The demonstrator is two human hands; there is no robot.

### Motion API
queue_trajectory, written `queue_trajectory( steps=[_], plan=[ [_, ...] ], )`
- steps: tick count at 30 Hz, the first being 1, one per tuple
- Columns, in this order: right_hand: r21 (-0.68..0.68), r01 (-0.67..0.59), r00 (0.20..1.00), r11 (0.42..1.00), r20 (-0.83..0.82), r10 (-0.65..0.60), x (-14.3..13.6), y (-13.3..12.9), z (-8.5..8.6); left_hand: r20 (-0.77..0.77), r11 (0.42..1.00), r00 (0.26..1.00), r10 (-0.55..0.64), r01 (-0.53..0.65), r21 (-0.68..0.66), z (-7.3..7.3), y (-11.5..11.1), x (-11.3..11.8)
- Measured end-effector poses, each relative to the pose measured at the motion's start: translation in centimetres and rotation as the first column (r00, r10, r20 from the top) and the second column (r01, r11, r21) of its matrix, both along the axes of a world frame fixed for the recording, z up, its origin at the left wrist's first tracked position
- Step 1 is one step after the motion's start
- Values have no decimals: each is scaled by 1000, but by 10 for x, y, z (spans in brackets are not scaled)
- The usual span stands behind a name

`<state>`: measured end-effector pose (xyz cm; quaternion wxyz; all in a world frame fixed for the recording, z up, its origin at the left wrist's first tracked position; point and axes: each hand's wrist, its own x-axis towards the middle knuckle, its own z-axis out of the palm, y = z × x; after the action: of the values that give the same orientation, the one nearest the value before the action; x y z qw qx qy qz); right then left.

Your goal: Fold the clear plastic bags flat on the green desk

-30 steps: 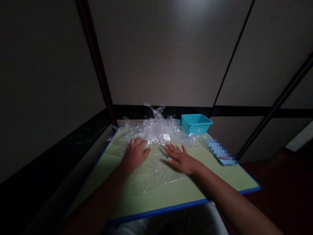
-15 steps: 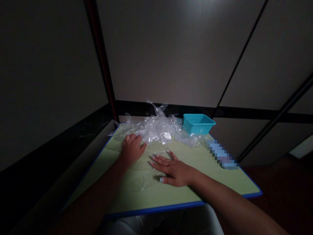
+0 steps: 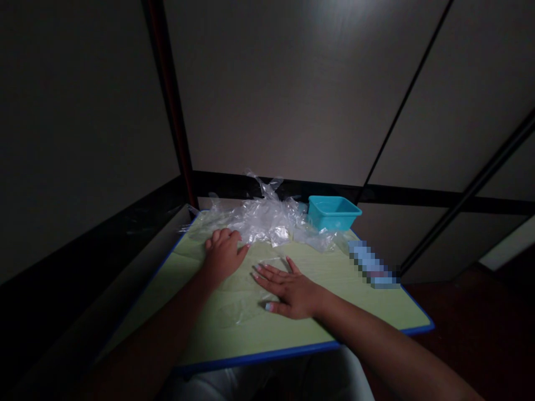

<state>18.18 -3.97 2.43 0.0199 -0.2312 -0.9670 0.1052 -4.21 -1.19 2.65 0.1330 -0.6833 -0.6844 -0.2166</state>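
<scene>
A thin clear plastic piece (image 3: 236, 312), seemingly a disposable glove, lies spread flat on the table, its outline faint. My right hand (image 3: 295, 292) rests flat across its right part, fingers spread and thumb apart. Further off to the left, my left hand (image 3: 222, 253) lies palm down with fingers slightly bent and thumb held away; no grip shows. Its fingertips are partly hidden, close to the front of a crumpled heap of clear plastic (image 3: 267, 217). Finger-like shapes stick up from that heap.
A turquoise plastic basket (image 3: 332, 220) stands at the back right, beside the heap. A blurred-out flat bluish object (image 3: 371, 266) lies at the table's right edge. The yellow-green table (image 3: 359, 312) has a blue rim. Panelled walls (image 3: 276, 111) rise behind and to the left.
The view has shifted slightly, so the table and things on it appear a little further left. My right thumb and fingers have moved barely, if at all; both hands keep their places.
</scene>
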Motion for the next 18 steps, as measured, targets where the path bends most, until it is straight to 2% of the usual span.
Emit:
queue_trajectory(
  steps=[6,12,15,18],
  plan=[
    [9,4,998,1000,-64,-3,7,6,5,12,991,992,-122,121,55,-1,0,-1],
    [49,163,973,985,-172,-152,28,14,22,-16,983,986,-164,165,80,0,1,-4],
    [37,177,972,983,-165,-169,35,0,31,-25,978,983,-184,185,95,1,0,-6],
    [-14,123,978,992,-170,-124,41,-26,35,-21,973,979,-204,205,108,0,0,-8]
  ],
)
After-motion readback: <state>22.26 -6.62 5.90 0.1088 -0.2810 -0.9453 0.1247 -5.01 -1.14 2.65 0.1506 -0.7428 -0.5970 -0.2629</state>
